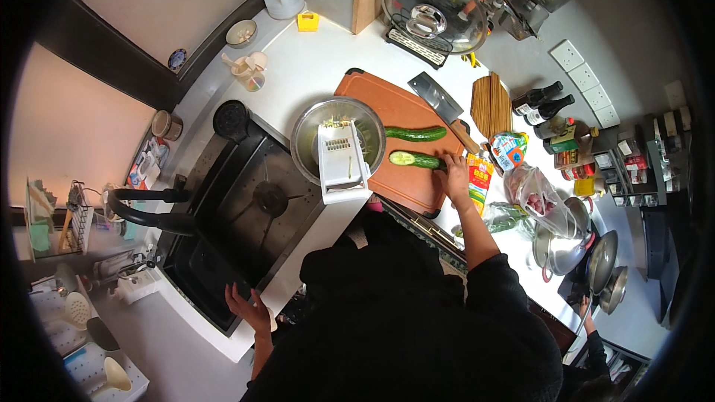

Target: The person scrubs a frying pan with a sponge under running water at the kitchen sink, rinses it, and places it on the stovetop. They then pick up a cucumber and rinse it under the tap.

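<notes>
A cut cucumber (pixel 414 159) lies on the brown cutting board (pixel 385 89), and my right hand (pixel 455 176) has its fingers on the cucumber's far end. Above it on the board lies a whole cucumber (pixel 419 134). To the left, a white grater (pixel 338 159) rests tilted across a steel bowl (pixel 299 128) that holds green shreds. A cleaver (pixel 438 97) lies along the board's upper right edge. Over the near edge of the black sink (pixel 206 273), my left hand (pixel 248 308) is spread, with nothing visible in its fingers.
A black faucet (pixel 151 218) arches by the sink. Right of the board are a red and yellow packet (pixel 479 181), a clear plastic bag (pixel 539 201) and a steel pot (pixel 564 251). Another person's hand (pixel 586 312) holds a pan's handle at the lower right.
</notes>
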`<state>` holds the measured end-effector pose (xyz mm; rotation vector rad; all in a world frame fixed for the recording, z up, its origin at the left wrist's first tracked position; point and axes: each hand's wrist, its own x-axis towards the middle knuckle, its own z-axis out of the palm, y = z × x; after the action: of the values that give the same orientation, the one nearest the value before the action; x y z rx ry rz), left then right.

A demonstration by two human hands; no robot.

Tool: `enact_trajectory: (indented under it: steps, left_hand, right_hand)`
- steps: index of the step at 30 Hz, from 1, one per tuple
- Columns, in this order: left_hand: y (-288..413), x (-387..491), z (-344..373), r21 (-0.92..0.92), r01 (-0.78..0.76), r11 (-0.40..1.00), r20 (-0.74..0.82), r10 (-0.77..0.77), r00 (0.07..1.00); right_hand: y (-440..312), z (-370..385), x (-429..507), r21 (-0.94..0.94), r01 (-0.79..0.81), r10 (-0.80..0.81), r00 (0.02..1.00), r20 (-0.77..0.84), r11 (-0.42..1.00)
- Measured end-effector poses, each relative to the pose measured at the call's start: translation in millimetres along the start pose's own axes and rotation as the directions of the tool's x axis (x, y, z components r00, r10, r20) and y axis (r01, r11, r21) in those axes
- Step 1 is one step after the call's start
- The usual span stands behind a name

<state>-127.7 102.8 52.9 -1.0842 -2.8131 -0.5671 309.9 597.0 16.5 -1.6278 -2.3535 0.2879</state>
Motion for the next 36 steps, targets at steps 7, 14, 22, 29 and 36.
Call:
enact_trajectory:
  steps: [7, 14, 22, 29, 36]
  left_hand:
    - [-12.0, 77.4, 27.5, -0.024, -0.085, 0.996, -0.145, 0.081, 0.986]
    - [-64.0, 170.4, 61.8, -0.372, 0.008, 0.928, 0.031, 0.004, 0.999]
    - [-94.8, 338.8, 105.0, -0.081, -0.413, 0.907, -0.390, 0.353, 0.851]
    - [-79.1, 380.8, 122.0, -0.138, -0.065, 0.988, -0.170, 0.041, 0.985]
    - [-81.3, 358.4, 146.1, -0.477, -0.367, 0.799, -0.479, 0.114, 0.870]
  right_hand:
    - [3.3, -34.9, -42.0, 0.363, -0.301, 0.244, 0.950, 0.194, 0.882]
    - [-93.8, -103.1, -77.2, 0.612, -0.224, 0.279, 0.960, 0.006, 0.759]
    - [-227.4, -138.0, -84.9, 0.817, -0.205, 0.180, 0.976, 0.126, 0.539]
    - [-340.6, -125.2, -85.3, 0.724, -0.066, 0.041, 0.998, 0.052, 0.687]
    - [-433.5, -38.2, -78.0, 0.789, -0.146, -0.062, 0.972, 0.227, 0.597]
